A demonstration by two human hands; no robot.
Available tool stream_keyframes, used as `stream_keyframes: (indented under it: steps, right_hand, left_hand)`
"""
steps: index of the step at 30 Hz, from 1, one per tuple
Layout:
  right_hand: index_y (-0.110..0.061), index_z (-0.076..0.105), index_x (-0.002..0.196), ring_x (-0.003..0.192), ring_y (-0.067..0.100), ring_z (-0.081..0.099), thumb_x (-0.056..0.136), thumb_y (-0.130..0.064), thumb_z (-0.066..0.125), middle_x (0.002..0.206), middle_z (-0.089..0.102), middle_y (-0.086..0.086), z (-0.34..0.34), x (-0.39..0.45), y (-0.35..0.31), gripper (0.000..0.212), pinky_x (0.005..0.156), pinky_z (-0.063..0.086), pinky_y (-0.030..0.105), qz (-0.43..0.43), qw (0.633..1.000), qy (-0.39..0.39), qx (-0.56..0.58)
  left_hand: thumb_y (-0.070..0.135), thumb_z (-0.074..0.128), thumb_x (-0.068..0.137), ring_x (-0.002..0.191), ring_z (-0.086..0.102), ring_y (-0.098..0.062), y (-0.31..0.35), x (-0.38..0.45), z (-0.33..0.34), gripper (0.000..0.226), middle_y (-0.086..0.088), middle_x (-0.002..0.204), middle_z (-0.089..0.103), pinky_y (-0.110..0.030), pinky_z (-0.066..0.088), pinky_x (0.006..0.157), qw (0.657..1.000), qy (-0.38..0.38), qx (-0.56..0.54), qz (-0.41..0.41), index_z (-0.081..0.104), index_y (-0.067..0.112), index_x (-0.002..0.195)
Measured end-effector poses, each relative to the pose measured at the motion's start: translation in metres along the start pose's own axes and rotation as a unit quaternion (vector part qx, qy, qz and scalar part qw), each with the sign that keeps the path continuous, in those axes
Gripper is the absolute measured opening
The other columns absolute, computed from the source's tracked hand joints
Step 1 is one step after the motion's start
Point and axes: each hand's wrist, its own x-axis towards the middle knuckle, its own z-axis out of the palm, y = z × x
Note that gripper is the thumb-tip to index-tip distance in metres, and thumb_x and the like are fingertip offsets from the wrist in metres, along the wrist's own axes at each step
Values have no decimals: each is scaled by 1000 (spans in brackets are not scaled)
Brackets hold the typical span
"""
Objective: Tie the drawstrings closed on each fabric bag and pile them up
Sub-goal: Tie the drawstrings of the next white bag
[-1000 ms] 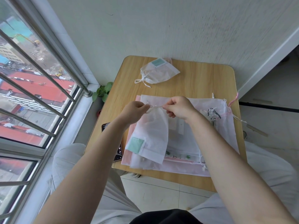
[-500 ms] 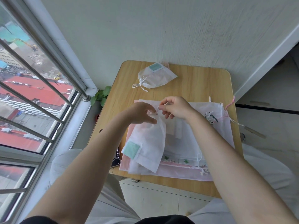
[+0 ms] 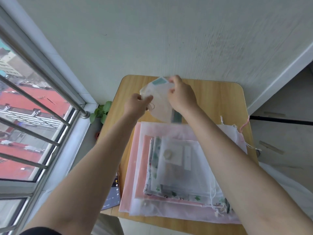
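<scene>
At the far end of the wooden table (image 3: 220, 99), a small white fabric bag (image 3: 160, 106) with a teal patch is held in both hands. My left hand (image 3: 137, 106) pinches its gathered neck and looped drawstring. My right hand (image 3: 181, 95) grips the bag's other side. It lies over or against another white bag with a teal label (image 3: 160, 80); where one ends and the other begins is hard to tell. Nearer me lies a flat stack of untied bags (image 3: 177, 167), pink, white and printed, with loose strings at its right and near edges.
A phone (image 3: 112, 195) lies at the table's left edge, partly under the pink bag. A small green plant (image 3: 101, 112) stands on the floor by the window sill. The barred window is on the left and a white wall rises directly behind the table.
Both hands have carried the small white bag from over the flat stack to the far end of the table, onto the bag lying there. The camera has tilted forward.
</scene>
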Motion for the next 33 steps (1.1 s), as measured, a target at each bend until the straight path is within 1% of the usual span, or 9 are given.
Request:
stream_keyframes:
  steps: [3,9,12,15,18,23,26,30,33]
  right_hand:
    - [-18,43,137,97,25,60,97,-13,47,118,61,6,0,16,-4,41,79,52,36,-33,999,4,35]
    - [1,66,97,88,35,67,93,-19,50,97,69,18,17,4,22,25,76,55,43,14,986,-167,-25]
    - [-4,67,96,72,27,69,90,-22,56,90,72,13,17,-13,29,21,65,51,31,64,944,-318,-54]
    - [-9,70,97,82,25,68,84,-25,66,94,72,10,14,-33,36,21,68,51,31,67,903,-399,-145]
    - [-10,68,102,88,26,65,84,-18,65,101,68,8,14,-51,44,20,67,47,30,59,886,-401,-226]
    - [-17,65,115,105,27,59,90,-10,55,115,63,3,18,-62,63,28,81,40,31,83,914,-329,-225]
    - [-21,63,121,118,27,52,90,-12,54,126,58,2,15,-63,71,33,93,36,36,65,923,-300,-233]
    - [-26,65,100,118,26,46,93,-12,50,122,52,2,7,-65,64,22,98,33,42,1,941,-247,-231]
    - [-29,60,97,117,24,49,94,-10,46,120,54,-1,12,-68,46,24,99,31,41,-23,933,-287,-215]
  left_hand:
    - [43,59,92,52,55,-14,2,16,3,36,-6,77,70,-24,40,48,997,-14,-55,-53,61,7,95]
    - [32,63,87,51,52,-14,-18,6,11,25,-1,66,60,-23,37,49,997,-12,38,-69,60,7,82]
    - [26,66,86,58,53,-11,-21,-14,16,17,4,67,60,-22,42,55,987,-113,114,11,67,10,80]
    - [32,75,81,73,53,-5,-19,-44,24,16,14,79,57,-16,41,64,926,-248,264,109,73,18,90]
    - [36,81,73,85,51,-10,-29,-58,37,35,10,89,52,-21,38,71,901,-251,331,120,71,23,104]
    - [24,72,82,88,60,-12,-31,-70,46,3,9,90,58,-18,41,64,930,-157,294,156,69,25,82]
    - [19,66,83,84,61,-8,-31,-75,41,6,14,85,62,-17,45,68,937,-132,287,147,67,24,81]
    - [22,67,76,83,63,-9,-35,-76,21,4,12,84,67,-26,54,76,923,-194,316,107,68,25,76]
    - [21,69,77,86,63,-9,-34,-81,11,5,12,86,68,-25,54,78,916,-227,310,112,73,21,81]
